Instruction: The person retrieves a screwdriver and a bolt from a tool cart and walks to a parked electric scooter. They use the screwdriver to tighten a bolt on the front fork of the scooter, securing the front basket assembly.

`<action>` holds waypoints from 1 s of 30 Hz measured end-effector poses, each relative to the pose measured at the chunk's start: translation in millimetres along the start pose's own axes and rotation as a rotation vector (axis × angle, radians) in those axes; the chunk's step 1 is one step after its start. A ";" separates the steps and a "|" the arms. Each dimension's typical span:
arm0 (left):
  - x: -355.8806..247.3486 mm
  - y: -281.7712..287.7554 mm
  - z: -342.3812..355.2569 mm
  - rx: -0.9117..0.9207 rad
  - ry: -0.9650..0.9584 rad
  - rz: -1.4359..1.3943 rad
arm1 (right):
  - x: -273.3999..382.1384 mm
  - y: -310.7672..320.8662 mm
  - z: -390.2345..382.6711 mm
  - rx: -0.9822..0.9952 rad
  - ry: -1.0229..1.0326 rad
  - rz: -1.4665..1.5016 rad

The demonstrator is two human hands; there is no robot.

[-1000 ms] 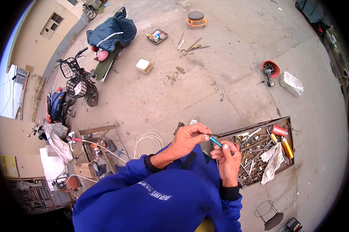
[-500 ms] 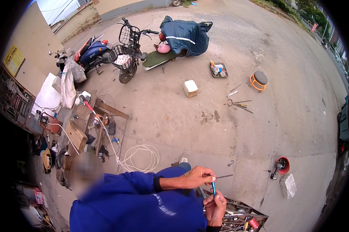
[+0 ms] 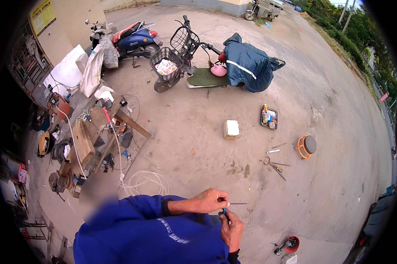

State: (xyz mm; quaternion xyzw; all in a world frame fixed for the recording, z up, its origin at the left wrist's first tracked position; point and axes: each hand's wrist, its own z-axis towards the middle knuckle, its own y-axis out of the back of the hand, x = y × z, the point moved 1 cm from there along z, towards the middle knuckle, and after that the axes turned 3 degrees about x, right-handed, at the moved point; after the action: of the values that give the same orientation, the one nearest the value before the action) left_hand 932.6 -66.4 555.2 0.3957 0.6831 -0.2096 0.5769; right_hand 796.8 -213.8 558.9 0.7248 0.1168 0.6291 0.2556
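Observation:
My left hand (image 3: pixel 210 200) is closed, its thumb and fingers pinching a thin dark metal rod (image 3: pixel 239 203) that sticks out to the right. Just below it, my right hand (image 3: pixel 232 229) has its fingers curled around a small blue stick-like piece (image 3: pixel 224 210), mostly covered by the fingers. The two hands nearly touch in front of my blue top (image 3: pixel 150 233). What kind of tool the blue piece is, I cannot make out.
To the left stands a cluttered wooden bench (image 3: pixel 82 141) with a coiled pale hose (image 3: pixel 148 181). Ahead are an electric scooter (image 3: pixel 205 78), a white-topped block (image 3: pixel 232 129), a tray of cans (image 3: pixel 269 117), a stool (image 3: pixel 307 146) and pliers (image 3: pixel 277 168). A red bowl (image 3: pixel 292 243) lies lower right.
The view has shifted, and the box of tools by my hands has left it. My hands have come closer together, and less of the blue piece shows between them.

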 end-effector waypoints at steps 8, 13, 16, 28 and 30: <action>15.1 41.9 63.8 -0.171 0.019 -0.185 | -25.1 0.3 116.2 0.140 -0.087 0.227; 24.2 91.4 88.5 -0.330 0.040 -0.299 | -20.5 1.2 228.7 0.520 0.073 0.260; 23.2 120.4 84.0 -0.419 0.030 -0.512 | 12.8 -12.5 284.6 0.780 0.009 0.348; 92.5 269.3 54.1 -0.834 -0.115 -0.915 | 107.6 -179.5 432.0 1.271 -0.043 0.235; 103.8 313.3 52.4 -0.849 -0.078 -0.905 | 125.5 -210.0 452.1 1.221 0.030 0.165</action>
State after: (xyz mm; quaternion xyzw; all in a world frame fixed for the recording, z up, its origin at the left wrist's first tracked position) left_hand 1208.2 113.3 496.6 -0.2050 0.7855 -0.1576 0.5623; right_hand 1290.8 -76.5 522.0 0.7381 0.4030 0.4763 -0.2569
